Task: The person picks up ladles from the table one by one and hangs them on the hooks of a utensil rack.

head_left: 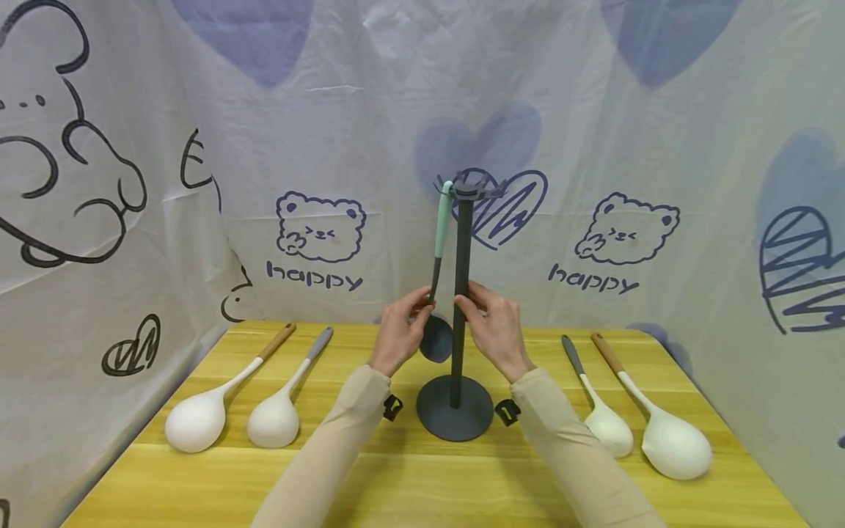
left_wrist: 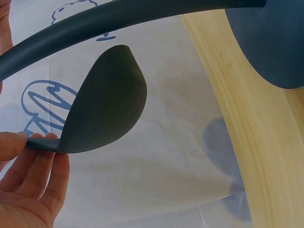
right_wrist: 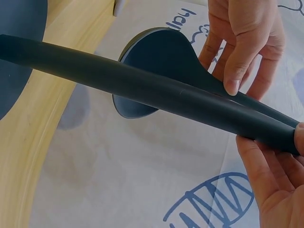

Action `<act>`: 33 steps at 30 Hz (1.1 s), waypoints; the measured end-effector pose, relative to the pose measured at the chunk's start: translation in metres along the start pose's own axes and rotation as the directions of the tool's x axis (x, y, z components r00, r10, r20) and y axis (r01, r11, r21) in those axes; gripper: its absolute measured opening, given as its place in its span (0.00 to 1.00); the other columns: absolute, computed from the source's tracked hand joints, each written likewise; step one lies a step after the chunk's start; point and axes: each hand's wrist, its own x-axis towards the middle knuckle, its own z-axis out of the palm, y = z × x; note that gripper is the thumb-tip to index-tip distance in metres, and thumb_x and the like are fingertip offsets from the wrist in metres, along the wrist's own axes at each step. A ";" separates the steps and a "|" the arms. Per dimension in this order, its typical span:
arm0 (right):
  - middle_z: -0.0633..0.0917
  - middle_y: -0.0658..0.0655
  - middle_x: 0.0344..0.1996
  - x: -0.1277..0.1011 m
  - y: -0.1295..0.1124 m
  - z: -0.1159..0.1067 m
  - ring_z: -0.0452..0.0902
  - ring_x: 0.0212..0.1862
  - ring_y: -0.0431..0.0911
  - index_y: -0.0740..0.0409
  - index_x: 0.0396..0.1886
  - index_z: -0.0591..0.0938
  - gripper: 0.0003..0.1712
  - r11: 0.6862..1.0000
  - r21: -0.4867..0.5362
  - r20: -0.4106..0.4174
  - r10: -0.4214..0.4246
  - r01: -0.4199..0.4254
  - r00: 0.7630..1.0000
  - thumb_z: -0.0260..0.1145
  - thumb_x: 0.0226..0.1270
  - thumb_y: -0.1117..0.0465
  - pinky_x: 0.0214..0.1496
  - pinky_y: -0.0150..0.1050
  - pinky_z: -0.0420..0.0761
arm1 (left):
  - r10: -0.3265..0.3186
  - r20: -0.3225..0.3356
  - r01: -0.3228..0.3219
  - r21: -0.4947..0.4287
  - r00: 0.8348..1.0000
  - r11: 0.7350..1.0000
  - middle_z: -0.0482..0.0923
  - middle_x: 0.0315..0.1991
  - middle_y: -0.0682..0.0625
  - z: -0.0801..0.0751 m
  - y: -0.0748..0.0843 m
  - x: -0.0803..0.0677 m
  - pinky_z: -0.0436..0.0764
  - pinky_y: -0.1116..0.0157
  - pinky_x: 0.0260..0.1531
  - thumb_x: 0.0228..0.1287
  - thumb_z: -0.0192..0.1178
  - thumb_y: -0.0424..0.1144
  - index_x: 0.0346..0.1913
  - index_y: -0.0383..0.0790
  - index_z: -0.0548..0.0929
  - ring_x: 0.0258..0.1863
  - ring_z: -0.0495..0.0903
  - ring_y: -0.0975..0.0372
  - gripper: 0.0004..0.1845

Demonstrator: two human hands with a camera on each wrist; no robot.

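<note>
A dark ladle [head_left: 436, 339] with a mint-green handle hangs by its top from the hooked ring of a dark utensil stand [head_left: 462, 257]. My left hand [head_left: 400, 330] pinches the ladle's neck just above the bowl, thumb on one side and fingers on the other, as the left wrist view shows. Around the stand's pole curl the thumb and fingers of my right hand [head_left: 495, 326], at about the same height. In the right wrist view the pole [right_wrist: 142, 85] crosses in front of the ladle's bowl [right_wrist: 156, 52].
On the left of the wooden table [head_left: 409, 484] lie a large white ladle [head_left: 196, 421] and a smaller white ladle [head_left: 273, 421]. Two more, a small ladle [head_left: 609, 427] and a large ladle [head_left: 676, 444], lie on the right. A printed cloth [head_left: 396, 110] hangs behind.
</note>
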 end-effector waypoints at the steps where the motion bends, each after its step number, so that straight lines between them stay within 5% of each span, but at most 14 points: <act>1: 0.89 0.61 0.43 0.000 0.000 0.000 0.87 0.47 0.53 0.58 0.54 0.84 0.17 1.000 0.001 0.004 0.002 -0.002 1.000 0.62 0.71 0.55 0.44 0.46 0.87 | 0.000 0.001 0.000 -0.001 1.000 1.000 0.86 0.46 0.39 0.000 0.000 0.000 0.85 0.59 0.48 0.68 0.59 0.29 0.57 0.37 0.82 0.44 0.87 0.52 0.16; 21: 0.88 0.61 0.45 -0.001 -0.002 0.000 0.86 0.48 0.54 0.59 0.55 0.83 0.18 0.999 -0.008 0.030 0.049 -0.048 0.998 0.62 0.71 0.56 0.45 0.47 0.86 | -0.063 0.005 0.064 -0.028 0.998 0.998 0.85 0.50 0.42 0.003 -0.009 -0.023 0.85 0.56 0.49 0.68 0.60 0.30 0.61 0.41 0.80 0.51 0.85 0.53 0.19; 33: 0.88 0.61 0.44 0.000 -0.003 0.000 0.86 0.47 0.54 0.60 0.54 0.84 0.17 0.998 -0.009 0.029 0.058 -0.057 0.998 0.63 0.71 0.57 0.46 0.47 0.86 | -0.164 0.066 0.165 -0.004 0.984 0.986 0.83 0.54 0.43 -0.013 -0.011 -0.037 0.82 0.52 0.53 0.73 0.56 0.41 0.62 0.43 0.79 0.55 0.81 0.53 0.18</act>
